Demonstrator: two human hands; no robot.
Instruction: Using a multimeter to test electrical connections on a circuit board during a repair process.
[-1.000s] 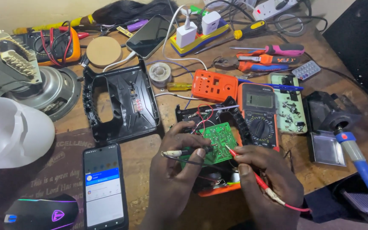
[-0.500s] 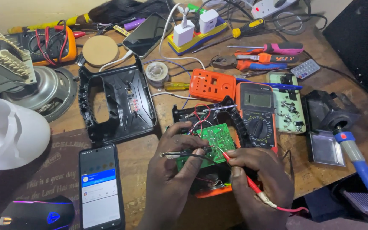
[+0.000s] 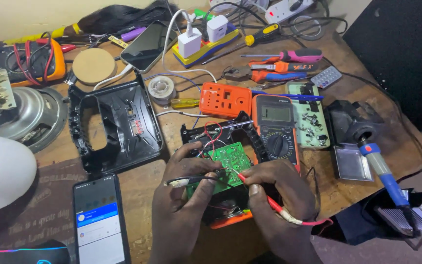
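Observation:
A green circuit board (image 3: 228,164) lies over a black and orange casing (image 3: 230,220) near the table's front edge. My left hand (image 3: 184,205) pinches a black probe (image 3: 191,181) whose tip touches the board's left side. My right hand (image 3: 282,195) holds a red probe (image 3: 255,188) with its tip on the board's middle; its red lead runs off to the right. An orange multimeter (image 3: 275,129) lies just behind the board, on the right.
A black plastic shell (image 3: 113,127) and a lit phone (image 3: 98,220) lie to the left. An orange cover (image 3: 224,100), a pale green parts tray (image 3: 308,115), screwdrivers, pliers, solder wire (image 3: 161,89), a soldering iron (image 3: 382,168) and a speaker (image 3: 25,115) crowd the wooden table (image 3: 352,190).
Both hands have stayed on the board with the probes; the tips shifted slightly. The camera has tilted, so the scene sits a bit lower in view.

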